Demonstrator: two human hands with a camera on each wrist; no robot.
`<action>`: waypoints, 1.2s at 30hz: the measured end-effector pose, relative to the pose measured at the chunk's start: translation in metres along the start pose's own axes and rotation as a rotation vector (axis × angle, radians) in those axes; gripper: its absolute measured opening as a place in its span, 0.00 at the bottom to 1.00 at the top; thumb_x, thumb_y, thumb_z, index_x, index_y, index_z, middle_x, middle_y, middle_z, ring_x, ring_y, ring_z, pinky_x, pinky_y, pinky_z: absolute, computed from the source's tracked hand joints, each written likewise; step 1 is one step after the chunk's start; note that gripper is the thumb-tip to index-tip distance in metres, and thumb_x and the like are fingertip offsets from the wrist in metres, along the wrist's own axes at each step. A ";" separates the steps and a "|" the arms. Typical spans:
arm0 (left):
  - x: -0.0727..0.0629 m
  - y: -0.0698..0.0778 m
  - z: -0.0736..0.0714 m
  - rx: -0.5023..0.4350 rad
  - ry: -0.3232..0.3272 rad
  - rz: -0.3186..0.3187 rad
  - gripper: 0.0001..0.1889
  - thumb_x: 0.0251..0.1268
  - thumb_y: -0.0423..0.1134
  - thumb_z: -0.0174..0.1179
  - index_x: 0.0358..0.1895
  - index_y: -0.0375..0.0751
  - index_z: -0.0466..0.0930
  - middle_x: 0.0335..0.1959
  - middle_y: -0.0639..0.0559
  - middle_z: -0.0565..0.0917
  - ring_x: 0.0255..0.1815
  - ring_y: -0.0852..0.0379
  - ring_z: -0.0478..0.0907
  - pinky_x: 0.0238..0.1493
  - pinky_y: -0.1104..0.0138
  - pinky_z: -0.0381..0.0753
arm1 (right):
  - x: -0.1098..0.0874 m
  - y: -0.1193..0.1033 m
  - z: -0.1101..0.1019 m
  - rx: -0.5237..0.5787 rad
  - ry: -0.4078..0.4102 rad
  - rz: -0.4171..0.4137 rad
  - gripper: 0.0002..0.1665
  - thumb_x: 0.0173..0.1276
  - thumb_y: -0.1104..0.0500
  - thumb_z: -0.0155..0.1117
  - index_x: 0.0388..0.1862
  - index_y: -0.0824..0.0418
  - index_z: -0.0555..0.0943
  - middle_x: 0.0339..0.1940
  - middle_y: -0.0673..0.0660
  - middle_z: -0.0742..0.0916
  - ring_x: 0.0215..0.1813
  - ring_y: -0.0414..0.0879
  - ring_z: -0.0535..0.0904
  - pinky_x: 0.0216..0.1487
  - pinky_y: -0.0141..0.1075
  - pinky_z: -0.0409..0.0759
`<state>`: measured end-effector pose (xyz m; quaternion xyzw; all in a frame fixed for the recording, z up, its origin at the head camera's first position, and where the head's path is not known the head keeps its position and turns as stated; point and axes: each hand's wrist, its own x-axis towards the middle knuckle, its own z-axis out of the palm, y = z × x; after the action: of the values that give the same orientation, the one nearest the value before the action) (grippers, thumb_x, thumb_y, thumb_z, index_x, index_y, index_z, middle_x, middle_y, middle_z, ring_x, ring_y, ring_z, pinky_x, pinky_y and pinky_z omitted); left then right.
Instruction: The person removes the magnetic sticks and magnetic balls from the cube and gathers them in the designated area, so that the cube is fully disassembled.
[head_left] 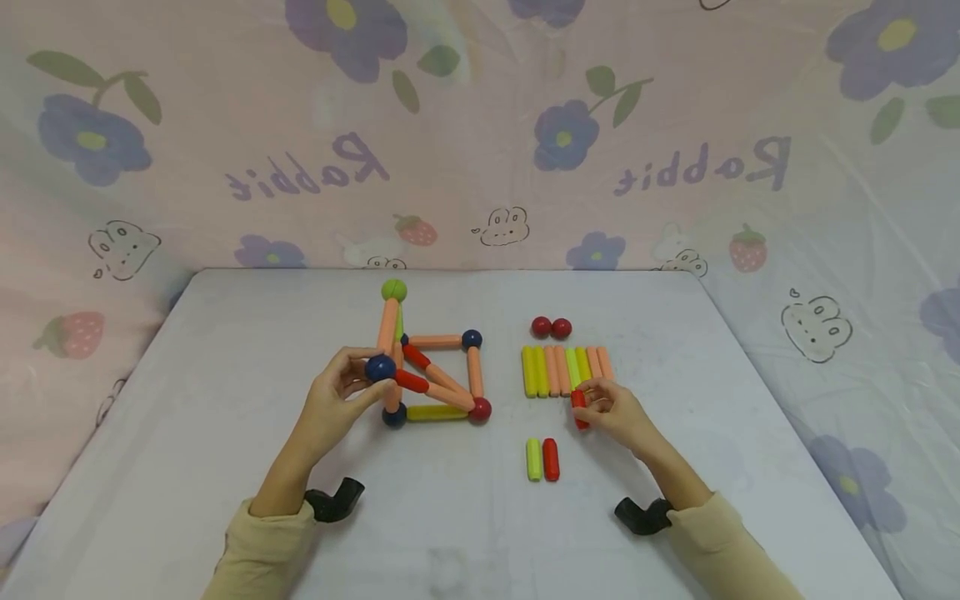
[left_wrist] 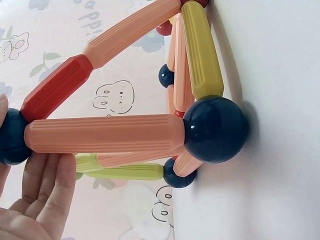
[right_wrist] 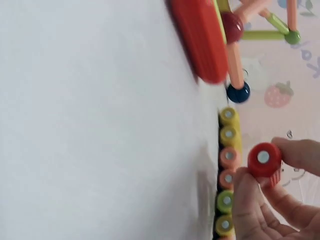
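Note:
My left hand (head_left: 341, 400) grips a dark blue ball (head_left: 380, 367) between thumb and fingers, at an upper corner of a frame of magnetic rods and balls. In the left wrist view, an orange rod (left_wrist: 105, 134) runs from that ball to a lower dark blue ball (left_wrist: 216, 130) on the table. A red rod (left_wrist: 57, 87) also joins the held ball, ending at another orange rod. My right hand (head_left: 611, 410) pinches a short red rod (head_left: 579, 409) at the near edge of a row of rods. The rod's silvery end disc (right_wrist: 263, 157) faces the right wrist camera.
The row of yellow, orange and green rods (head_left: 558, 372) lies right of the frame, with two red balls (head_left: 551, 327) behind it. Nearer me lie a green rod (head_left: 533, 460) and a red rod (head_left: 551, 460). A green ball (head_left: 393, 290) tops the frame's far side.

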<state>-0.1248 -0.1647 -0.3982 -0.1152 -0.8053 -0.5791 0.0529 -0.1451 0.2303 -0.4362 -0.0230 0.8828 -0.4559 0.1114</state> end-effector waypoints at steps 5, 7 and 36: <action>0.001 0.000 0.000 0.016 -0.001 -0.010 0.23 0.60 0.29 0.64 0.58 0.31 0.69 0.48 0.37 0.78 0.43 0.76 0.74 0.51 0.88 0.75 | -0.013 0.000 0.010 -0.008 -0.094 0.019 0.21 0.60 0.61 0.69 0.48 0.71 0.75 0.33 0.57 0.79 0.30 0.41 0.75 0.30 0.26 0.77; 0.001 0.001 0.000 0.016 -0.001 -0.011 0.23 0.60 0.29 0.64 0.58 0.32 0.69 0.48 0.38 0.78 0.43 0.76 0.74 0.51 0.87 0.75 | -0.017 0.001 0.013 -0.002 -0.136 0.033 0.21 0.60 0.61 0.70 0.47 0.71 0.75 0.30 0.54 0.78 0.29 0.41 0.74 0.29 0.27 0.78; -0.001 0.000 0.002 0.005 0.009 -0.022 0.23 0.61 0.31 0.64 0.59 0.32 0.69 0.48 0.40 0.77 0.43 0.76 0.74 0.51 0.88 0.75 | -0.032 -0.006 0.026 -0.034 -0.158 0.036 0.20 0.60 0.58 0.70 0.43 0.71 0.76 0.24 0.53 0.80 0.22 0.41 0.78 0.25 0.29 0.82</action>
<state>-0.1241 -0.1631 -0.3989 -0.1033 -0.8079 -0.5780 0.0505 -0.1082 0.2109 -0.4402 -0.0447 0.8792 -0.4354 0.1884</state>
